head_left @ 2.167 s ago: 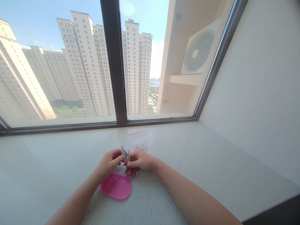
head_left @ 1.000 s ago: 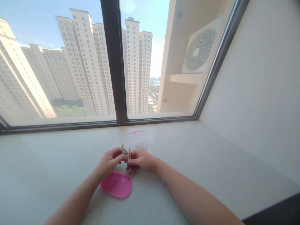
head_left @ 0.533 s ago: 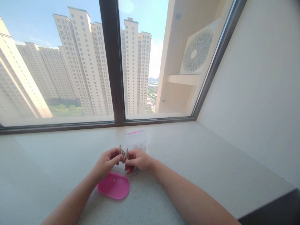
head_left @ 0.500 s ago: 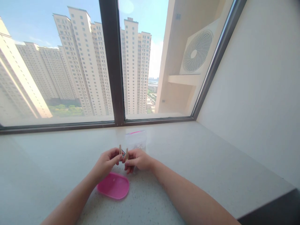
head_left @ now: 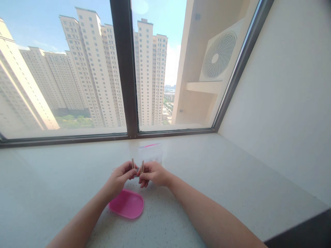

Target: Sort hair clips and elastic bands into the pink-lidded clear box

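My left hand (head_left: pixel 123 172) is closed, thumb and fingers pinching a slim tan wooden clip (head_left: pixel 133 163) that stands upright and looks like a small clothespin. Close beside it, my right hand (head_left: pixel 154 173) pinches a second wooden clip (head_left: pixel 142 166), tilted slightly right. Something small and bluish-grey (head_left: pixel 137 170) shows between the fingertips; its kind is too small to make out. Below the hands lies a shallow pink tray (head_left: pixel 129 205), partly covered by my left wrist. Behind my right hand is a clear zip bag (head_left: pixel 152 151) with a pink seal, its contents mostly hidden.
The pale speckled sill (head_left: pixel 219 186) runs up to a dark window frame (head_left: pixel 170 132). A white wall (head_left: pixel 279 103) bounds the right side. At the lower right corner is a dark area (head_left: pixel 307 229) beyond the sill's edge. Tall buildings and an air-conditioner unit are outside the glass.
The clip in my right hand has tipped from upright to leaning right. Both hands have shifted up very slightly and remain close together. The whole view has moved a little.
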`<state>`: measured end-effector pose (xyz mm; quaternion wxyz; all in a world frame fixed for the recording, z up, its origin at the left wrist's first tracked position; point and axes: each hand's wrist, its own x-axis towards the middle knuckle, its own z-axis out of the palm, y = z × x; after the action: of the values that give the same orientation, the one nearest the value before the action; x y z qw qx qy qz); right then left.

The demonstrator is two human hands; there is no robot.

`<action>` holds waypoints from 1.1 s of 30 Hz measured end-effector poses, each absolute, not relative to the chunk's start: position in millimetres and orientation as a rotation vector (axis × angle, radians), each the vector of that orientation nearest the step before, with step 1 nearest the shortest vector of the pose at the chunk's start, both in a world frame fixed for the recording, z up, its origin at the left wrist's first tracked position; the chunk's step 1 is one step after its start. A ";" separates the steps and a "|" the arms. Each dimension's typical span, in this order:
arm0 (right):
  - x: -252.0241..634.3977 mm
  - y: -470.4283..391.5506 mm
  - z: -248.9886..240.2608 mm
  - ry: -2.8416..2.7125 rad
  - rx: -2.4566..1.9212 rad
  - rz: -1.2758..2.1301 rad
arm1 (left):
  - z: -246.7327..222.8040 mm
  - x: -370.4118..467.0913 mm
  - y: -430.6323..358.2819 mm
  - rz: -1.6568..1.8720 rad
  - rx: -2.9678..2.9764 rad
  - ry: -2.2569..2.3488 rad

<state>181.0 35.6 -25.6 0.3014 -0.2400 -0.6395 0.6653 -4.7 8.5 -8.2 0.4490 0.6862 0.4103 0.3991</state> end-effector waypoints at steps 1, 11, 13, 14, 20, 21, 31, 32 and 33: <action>181.4 35.7 -25.9 -1.694 -0.641 1.764 | -7.7 -4.8 8.5 0.995 1.688 1.016; 181.8 35.2 -31.0 -1.721 -0.663 1.745 | -5.4 -3.8 7.9 0.979 1.718 1.084; 181.6 35.7 -31.9 -1.715 -0.678 1.739 | -6.4 -4.2 8.3 0.961 1.729 1.107; 181.6 36.1 -32.3 -1.707 -0.687 1.737 | -7.1 -4.4 8.6 0.955 1.734 1.113; 181.7 38.0 -33.3 -1.691 -0.680 1.741 | -7.3 -4.0 8.0 0.951 1.773 1.137; 181.6 38.0 -33.4 -1.692 -0.680 1.742 | -6.0 -3.7 7.3 0.955 1.774 1.145; 182.3 35.7 -34.5 -1.693 -0.679 1.705 | 3.3 -2.5 3.6 1.014 1.776 1.113; 182.5 35.5 -34.2 -1.693 -0.686 1.706 | 3.2 -2.5 3.8 1.019 1.780 1.120; 182.6 35.4 -34.1 -1.693 -0.692 1.709 | 3.1 -2.4 4.0 1.025 1.782 1.129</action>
<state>182.6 35.4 -34.1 0.3137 -0.2626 -0.6422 0.6483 -2.4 4.0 3.1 0.3877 0.7004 0.4438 0.4027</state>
